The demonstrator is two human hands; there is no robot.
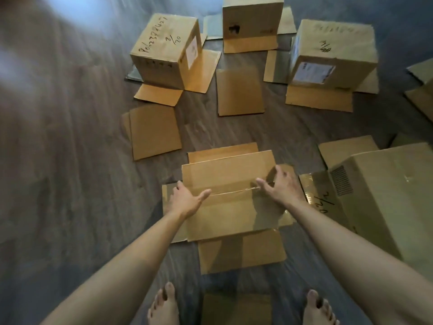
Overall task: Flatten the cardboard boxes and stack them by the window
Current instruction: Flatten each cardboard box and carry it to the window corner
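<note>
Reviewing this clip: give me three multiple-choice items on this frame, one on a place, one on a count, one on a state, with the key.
1. Where is the box being handled?
A. On the floor before the bare feet
B. On a table
C. On a chair

2. How many upright boxes stand at the far side?
A. One
B. Three
C. Six

3. What does the left hand do?
A. Hangs idle
B. Grips scissors
C. Presses flat on the box

Key: A, the near box lies on the floor; B, three; C, left hand lies spread on cardboard.
</note>
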